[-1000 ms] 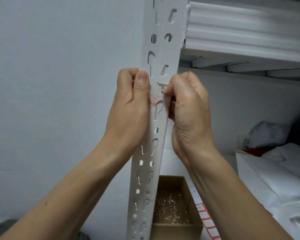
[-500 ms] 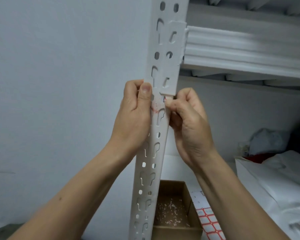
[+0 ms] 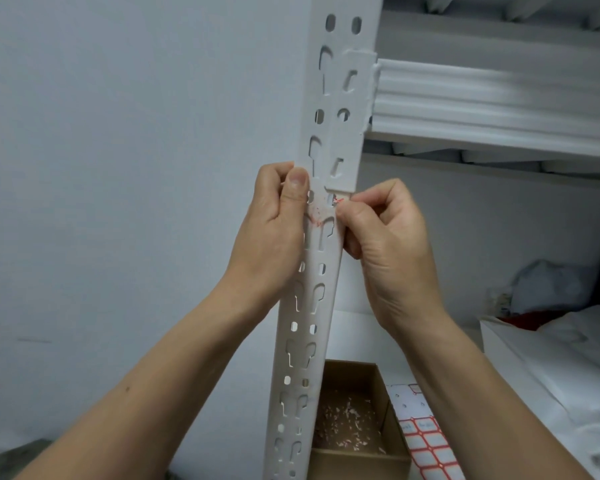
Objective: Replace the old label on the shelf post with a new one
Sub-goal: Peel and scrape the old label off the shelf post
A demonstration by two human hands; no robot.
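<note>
— Head view, low down beside the post: what's in the cardboard box (image 3: pixel 361 459)?

— It stands open at the foot of the shelf post (image 3: pixel 309 306), just to its right. Small pale and reddish paper scraps (image 3: pixel 347 427) are scattered over its bottom.

— Any writing you can read?

— None. Touching the box's right side lies a sheet of labels (image 3: pixel 426 448), white with red borders. A couple carry faint marks, too blurred to read. The old label (image 3: pixel 317 214) on the post is mostly a smeared reddish patch on the front face, with no text showing.

— And the hands?

— The left hand (image 3: pixel 274 230) grips the post, fingers curled round its left edge and thumb pressed flat on the front, just beside that patch. The right hand (image 3: pixel 388 244) has its fingers curled, thumb and forefinger pinching a small red-and-white shred of the old label at the post's right edge, just under the bracket of the shelf beam (image 3: pixel 499 98).

— What else is around?

— A plain wall (image 3: pixel 118 168) fills the left. On the right, under the beam, lie white wrapped bundles (image 3: pixel 551 358), with a crumpled pale bag (image 3: pixel 548 285) behind them and something red between. The post and the right forearm cover part of the box and the sheet.
</note>
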